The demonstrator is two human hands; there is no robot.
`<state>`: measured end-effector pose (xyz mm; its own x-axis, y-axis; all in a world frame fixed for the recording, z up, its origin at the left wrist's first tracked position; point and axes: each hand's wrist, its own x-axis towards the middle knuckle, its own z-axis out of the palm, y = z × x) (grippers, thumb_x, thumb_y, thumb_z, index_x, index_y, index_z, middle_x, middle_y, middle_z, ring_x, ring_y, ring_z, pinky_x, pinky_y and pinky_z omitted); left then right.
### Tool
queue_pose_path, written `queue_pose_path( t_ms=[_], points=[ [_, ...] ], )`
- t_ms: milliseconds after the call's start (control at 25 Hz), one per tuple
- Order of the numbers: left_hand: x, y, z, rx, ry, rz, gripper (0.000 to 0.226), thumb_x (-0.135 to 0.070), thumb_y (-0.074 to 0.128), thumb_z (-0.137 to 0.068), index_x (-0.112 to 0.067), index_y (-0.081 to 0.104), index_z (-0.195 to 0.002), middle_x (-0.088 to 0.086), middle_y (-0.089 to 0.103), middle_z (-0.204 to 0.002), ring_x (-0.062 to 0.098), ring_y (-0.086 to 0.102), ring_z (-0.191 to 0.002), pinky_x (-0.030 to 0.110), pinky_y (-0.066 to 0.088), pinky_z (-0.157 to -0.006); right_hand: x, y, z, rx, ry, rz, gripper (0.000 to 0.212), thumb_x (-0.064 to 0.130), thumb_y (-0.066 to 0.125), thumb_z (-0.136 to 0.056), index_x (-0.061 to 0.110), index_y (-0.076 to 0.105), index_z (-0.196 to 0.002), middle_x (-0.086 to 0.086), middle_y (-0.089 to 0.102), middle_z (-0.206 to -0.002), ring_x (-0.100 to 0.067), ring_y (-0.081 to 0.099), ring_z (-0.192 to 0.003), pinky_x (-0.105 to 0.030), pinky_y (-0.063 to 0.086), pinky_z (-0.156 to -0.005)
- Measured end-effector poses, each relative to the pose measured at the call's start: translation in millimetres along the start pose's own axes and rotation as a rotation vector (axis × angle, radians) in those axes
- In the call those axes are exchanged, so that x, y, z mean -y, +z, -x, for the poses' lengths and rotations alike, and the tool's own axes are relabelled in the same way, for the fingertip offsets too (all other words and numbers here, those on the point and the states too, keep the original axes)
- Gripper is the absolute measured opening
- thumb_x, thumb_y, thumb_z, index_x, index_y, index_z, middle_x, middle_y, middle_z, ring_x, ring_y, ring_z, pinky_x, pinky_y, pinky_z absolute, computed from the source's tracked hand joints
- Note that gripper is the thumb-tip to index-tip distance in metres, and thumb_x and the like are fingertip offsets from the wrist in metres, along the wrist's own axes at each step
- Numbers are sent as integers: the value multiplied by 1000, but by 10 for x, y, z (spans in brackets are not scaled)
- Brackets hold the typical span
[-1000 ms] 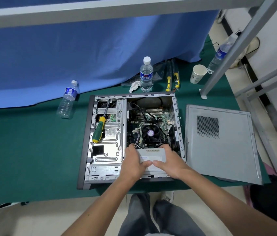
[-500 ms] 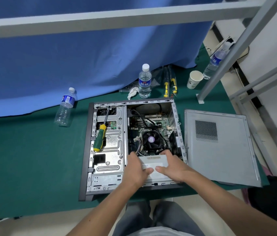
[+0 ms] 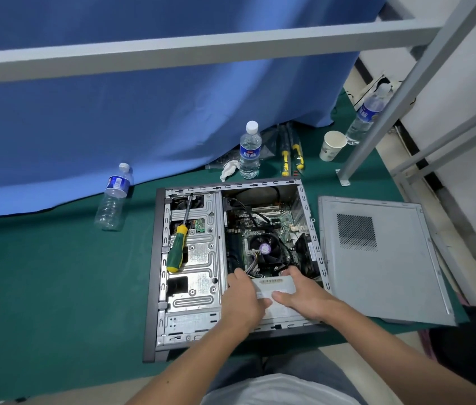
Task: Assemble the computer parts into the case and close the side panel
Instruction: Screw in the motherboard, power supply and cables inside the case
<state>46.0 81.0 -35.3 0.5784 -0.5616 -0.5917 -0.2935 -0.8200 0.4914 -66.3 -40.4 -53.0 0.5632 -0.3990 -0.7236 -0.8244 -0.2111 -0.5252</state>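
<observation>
An open computer case (image 3: 160,276) lies on its side on the green table, showing the motherboard and the CPU fan (image 3: 265,248). A grey power supply box (image 3: 277,287) sits in the case's near right corner. My left hand (image 3: 242,299) grips its left side and my right hand (image 3: 304,296) grips its right side, thumbs on top. A green and yellow screwdriver (image 3: 177,249) rests on the drive cage. The grey side panel (image 3: 382,258) lies flat to the right of the case.
Water bottles stand behind the case (image 3: 249,150), to its left (image 3: 113,197) and far right (image 3: 365,118). A paper cup (image 3: 332,146) and two yellow-handled tools (image 3: 290,159) lie at the back. A grey metal frame post (image 3: 388,112) rises at the right.
The camera view has shifted, so the case appears lower in frame. Both hands stay on the power supply box in the same corner of the case.
</observation>
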Motion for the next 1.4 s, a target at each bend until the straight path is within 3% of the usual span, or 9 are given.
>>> queue_pose_path(
  t_ms=[160, 360, 680, 840, 960, 1160, 1280, 1400],
  points=[
    [16, 30, -3, 30, 14, 9, 56, -36, 78, -82, -17, 32, -107, 3, 41, -116, 24, 56, -100, 33, 48, -81, -56, -37, -5, 26, 1, -22, 45, 53, 64, -85, 41, 39, -121, 9, 65, -102, -14, 64, -87, -32, 51, -77],
    [47, 113, 35, 7, 54, 48, 56, -33, 79, -82, -19, 29, -103, -1, 34, -110, 16, 45, -85, 28, 41, -74, -107, 14, 17, -4, -67, -13, 37, 50, 61, -89, 40, 41, -118, 10, 64, -105, -9, 61, -93, -33, 50, -88],
    [13, 141, 11, 1, 44, 58, 54, -32, 77, -83, -19, 28, -104, 3, 36, -119, 19, 51, -91, 28, 42, -75, -82, -8, 14, -1, -68, 43, 42, 46, 59, -93, 32, 38, -127, 7, 62, -111, -8, 59, -95, -29, 47, -82],
    [-25, 181, 12, 10, 62, 73, 59, -31, 76, -84, -12, 34, -120, 5, 37, -122, 27, 57, -104, 35, 49, -83, -105, -67, 20, -15, -47, 58, 44, 43, 60, -94, 29, 39, -130, 5, 62, -113, -10, 60, -97, -31, 48, -85],
    [26, 161, 3, 6, 83, 95, 53, -31, 77, -84, -14, 35, -111, 3, 40, -117, 25, 57, -101, 37, 50, -84, -95, -62, 11, -22, -43, 79, 45, 43, 60, -93, 27, 39, -130, 4, 61, -113, -11, 59, -97, -30, 48, -84],
    [70, 164, -22, -14, 98, 70, 52, -34, 77, -83, -18, 32, -105, 1, 41, -112, 21, 56, -98, 32, 48, -78, -120, -51, 9, -32, -60, 71, 47, 47, 61, -91, 30, 38, -129, 4, 60, -113, -11, 60, -97, -32, 49, -86],
    [82, 167, -47, 27, 122, 91, 62, -38, 80, -78, -19, 28, -105, -2, 34, -109, 16, 49, -93, 26, 40, -72, -172, -96, 42, 46, -73, -6, 55, 47, 66, -88, 37, 33, -130, 10, 61, -108, -6, 60, -93, -24, 47, -76],
    [121, 222, -21, 24, 126, 106, 65, -33, 85, -74, -19, 29, -104, -3, 34, -107, 12, 46, -91, 23, 39, -72, -205, -59, 78, 38, -102, -33, 54, 39, 70, -87, 33, 36, -129, 9, 60, -106, -6, 59, -94, -26, 50, -81]
  ],
)
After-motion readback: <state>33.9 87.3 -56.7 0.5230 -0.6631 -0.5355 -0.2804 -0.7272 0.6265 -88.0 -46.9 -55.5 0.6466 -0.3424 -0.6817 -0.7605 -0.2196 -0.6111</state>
